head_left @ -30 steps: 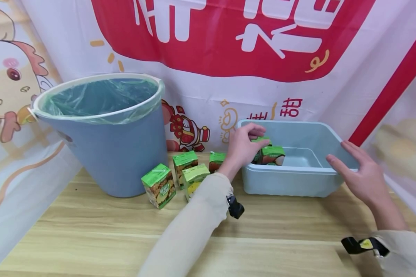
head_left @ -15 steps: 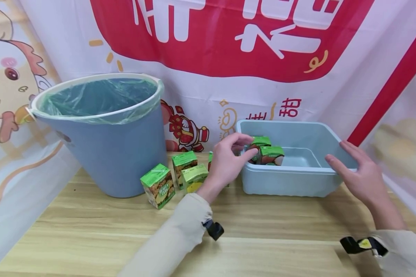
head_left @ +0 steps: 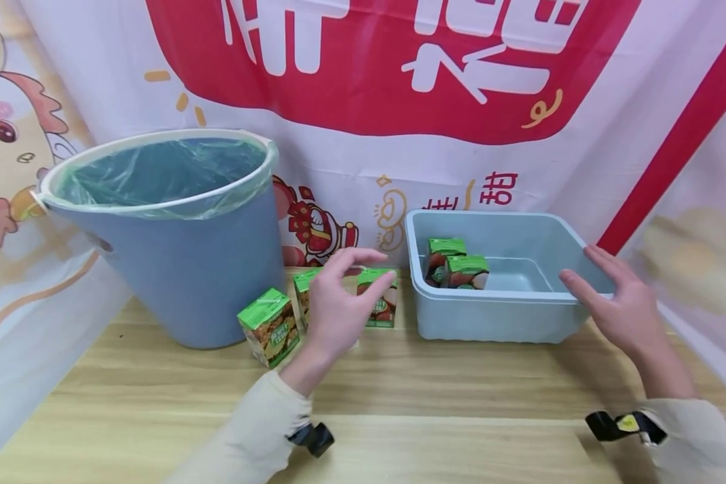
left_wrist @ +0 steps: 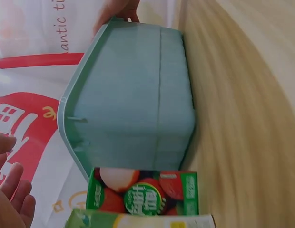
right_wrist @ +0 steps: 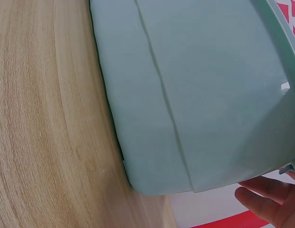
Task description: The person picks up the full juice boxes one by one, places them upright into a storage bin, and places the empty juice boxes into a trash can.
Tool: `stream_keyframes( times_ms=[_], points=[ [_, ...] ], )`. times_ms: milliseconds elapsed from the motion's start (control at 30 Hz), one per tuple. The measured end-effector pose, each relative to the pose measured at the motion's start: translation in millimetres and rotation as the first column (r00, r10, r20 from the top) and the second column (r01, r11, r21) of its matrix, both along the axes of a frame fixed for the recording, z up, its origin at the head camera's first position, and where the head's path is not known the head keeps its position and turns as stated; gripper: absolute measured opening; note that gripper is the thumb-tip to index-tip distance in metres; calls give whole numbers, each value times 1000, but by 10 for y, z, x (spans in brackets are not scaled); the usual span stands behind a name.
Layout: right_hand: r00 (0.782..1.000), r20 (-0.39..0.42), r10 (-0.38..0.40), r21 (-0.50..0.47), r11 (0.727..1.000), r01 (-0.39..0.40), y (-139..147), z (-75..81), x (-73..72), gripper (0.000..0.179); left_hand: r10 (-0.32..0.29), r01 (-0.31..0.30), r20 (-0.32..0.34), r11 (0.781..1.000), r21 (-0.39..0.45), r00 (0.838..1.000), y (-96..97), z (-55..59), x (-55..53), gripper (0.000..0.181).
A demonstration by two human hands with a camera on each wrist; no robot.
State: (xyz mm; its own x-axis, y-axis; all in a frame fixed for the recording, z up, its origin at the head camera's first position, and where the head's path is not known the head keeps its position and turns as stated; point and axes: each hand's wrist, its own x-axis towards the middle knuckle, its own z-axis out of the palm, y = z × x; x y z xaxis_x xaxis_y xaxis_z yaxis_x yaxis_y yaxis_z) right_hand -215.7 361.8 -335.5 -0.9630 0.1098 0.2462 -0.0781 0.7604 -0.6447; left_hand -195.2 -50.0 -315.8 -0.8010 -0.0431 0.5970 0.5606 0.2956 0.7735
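My left hand (head_left: 337, 309) is held over the small cartons, thumb and fingers spread in a C with nothing between them. Just past its fingertips stands a green-topped carton with red fruit (head_left: 387, 310). A brown-patterned carton (head_left: 272, 331) leans left of the hand, and another carton (head_left: 302, 286) is partly covered by it. A yellow-green carton (left_wrist: 138, 222), hidden in the head view, shows at the bottom of the left wrist view. My right hand (head_left: 623, 309) holds the right rim of a light blue plastic basin (head_left: 496, 316). Two green-topped cartons (head_left: 467, 270) sit in the basin's left end.
A tall blue waste bin (head_left: 206, 269) with a green liner stands at the left, close to the cartons. Behind everything hangs a printed red and white cloth (head_left: 351, 154). Wooden tabletop (head_left: 435, 396) extends in front of the basin.
My left hand has drawn back left from over the basin to the cartons on the table, uncovering the two cartons in the basin. My right hand stays at the rim.
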Motion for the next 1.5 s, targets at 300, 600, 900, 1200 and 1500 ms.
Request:
stream_keyframes(
  times_ms=[300,600,900,1200,1500],
  points=[
    [1000,-19,7,2,1000,-7,-9,5,-16,80,97,-96,16,995,-32,995,-366,-152,182,27],
    [1000,4,-1,11,1000,1,-21,-2,-13,82,141,-135,56,986,-92,988,-530,-282,275,28],
    [1000,-7,3,4,1000,-3,-25,-13,-13,81,174,-159,82,973,-167,981,-547,-341,287,33],
    [1000,-16,3,4,1000,-3,-19,2,-16,81,197,-163,142,962,-219,970,-516,-379,285,39],
    [1000,-3,3,-10,1000,-3,-19,-1,-7,82,200,-156,147,950,-270,969,-535,-428,251,45]
  ],
)
